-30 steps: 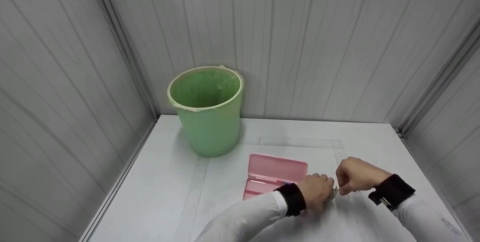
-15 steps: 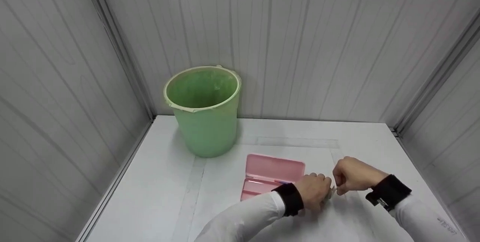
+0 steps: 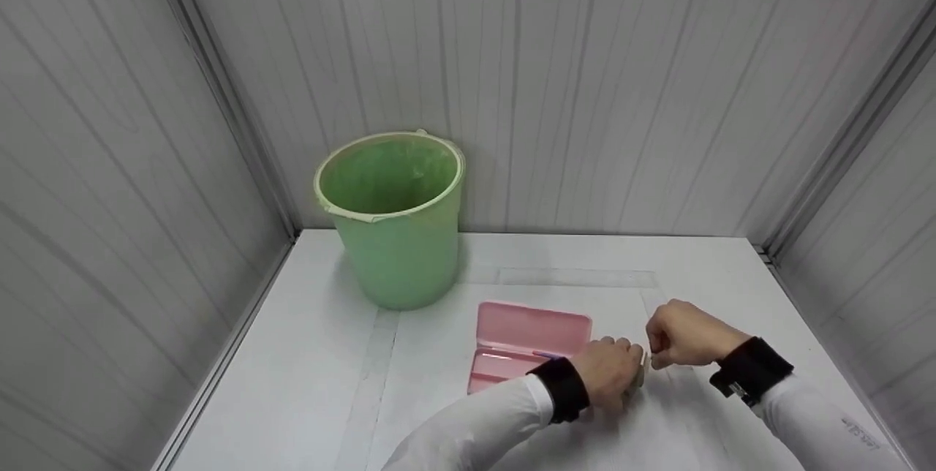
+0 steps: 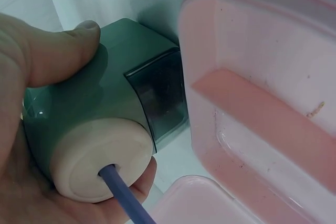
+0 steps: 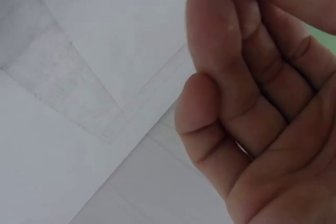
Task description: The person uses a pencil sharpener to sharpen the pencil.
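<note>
My left hand [image 3: 607,372] grips a dark green pencil sharpener [image 4: 84,103] on the table, thumb over its top and fingers beneath. A purple pencil [image 4: 124,193] sticks out of the hole in its pale round front [image 4: 79,166]. A dark see-through shavings drawer [image 4: 163,98] shows on its side. My right hand [image 3: 687,336] is at the sharpener's far end, fingers curled, pinching at a small pale crank [image 3: 646,364]. In the right wrist view the curled fingers [image 5: 215,30] show, but the crank is out of sight.
An open pink pencil case [image 3: 534,328] lies beside my left hand, partly covered by the forearm; something thin and blue-purple lies in it. A tall green bucket [image 3: 402,259] stands at the back left of the white table [image 3: 314,383]. Panelled walls [image 3: 556,91] enclose the table.
The head view has shifted slightly. My right hand has moved a little about the sharpener's end, and the pale crank is angled differently. The left hand keeps its grip.
</note>
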`<state>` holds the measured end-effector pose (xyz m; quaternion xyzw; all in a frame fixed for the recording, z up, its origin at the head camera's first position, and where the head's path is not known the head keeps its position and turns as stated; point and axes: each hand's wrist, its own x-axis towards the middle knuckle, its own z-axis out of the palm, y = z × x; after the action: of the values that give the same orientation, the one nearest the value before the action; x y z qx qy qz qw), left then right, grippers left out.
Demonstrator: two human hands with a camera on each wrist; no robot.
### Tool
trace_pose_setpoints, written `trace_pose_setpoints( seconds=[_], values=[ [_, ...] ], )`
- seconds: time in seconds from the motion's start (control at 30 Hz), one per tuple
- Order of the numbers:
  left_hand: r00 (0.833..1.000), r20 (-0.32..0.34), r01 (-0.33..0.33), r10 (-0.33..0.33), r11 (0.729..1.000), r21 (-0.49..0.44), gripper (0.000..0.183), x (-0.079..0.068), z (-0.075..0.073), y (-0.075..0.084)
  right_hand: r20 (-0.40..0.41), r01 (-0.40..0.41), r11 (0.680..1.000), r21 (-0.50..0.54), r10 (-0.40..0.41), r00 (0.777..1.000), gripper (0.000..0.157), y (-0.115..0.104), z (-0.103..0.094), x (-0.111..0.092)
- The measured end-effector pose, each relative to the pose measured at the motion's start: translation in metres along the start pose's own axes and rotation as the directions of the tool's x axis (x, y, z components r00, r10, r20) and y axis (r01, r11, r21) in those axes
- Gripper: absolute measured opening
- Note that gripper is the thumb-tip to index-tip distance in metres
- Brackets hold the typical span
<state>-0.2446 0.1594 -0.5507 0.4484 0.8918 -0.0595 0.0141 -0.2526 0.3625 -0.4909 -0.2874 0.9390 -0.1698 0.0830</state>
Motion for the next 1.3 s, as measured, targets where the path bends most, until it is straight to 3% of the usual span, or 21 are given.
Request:
trace_pose_setpoints(
  seconds=[0.27,0.47,0.67,1.1,1.3],
  values=[
    [1.0,0.001,-0.008,0.008,1.0,-0.006,0.063,0.003,0.001,0.004,0.002,-0.03,1.0,-0.001,0.03,1.0,0.022,0.014,0.009,0.005],
    [1.0,-0.005,-0.012,0.012,1.0,0.003,0.06,0.002,0.003,0.006,0.0,-0.051,0.998,0.028,0.051,0.999,0.023,0.021,0.032,0.005],
    [0.999,-0.033,0.018,-0.017,1.0,0.007,0.062,0.0,0.003,0.008,0.003,-0.023,0.998,0.058,0.023,1.0,0.025,0.025,0.053,0.004],
    [0.995,-0.08,0.053,-0.051,0.998,0.023,0.061,-0.001,0.006,0.008,-0.068,0.044,0.983,0.177,-0.032,0.997,0.03,0.026,0.069,-0.009],
    [0.994,-0.093,0.059,-0.057,0.998,0.018,0.057,-0.001,0.006,0.009,-0.064,0.01,0.98,0.201,0.003,0.998,0.024,0.025,0.073,-0.017]
  ],
)
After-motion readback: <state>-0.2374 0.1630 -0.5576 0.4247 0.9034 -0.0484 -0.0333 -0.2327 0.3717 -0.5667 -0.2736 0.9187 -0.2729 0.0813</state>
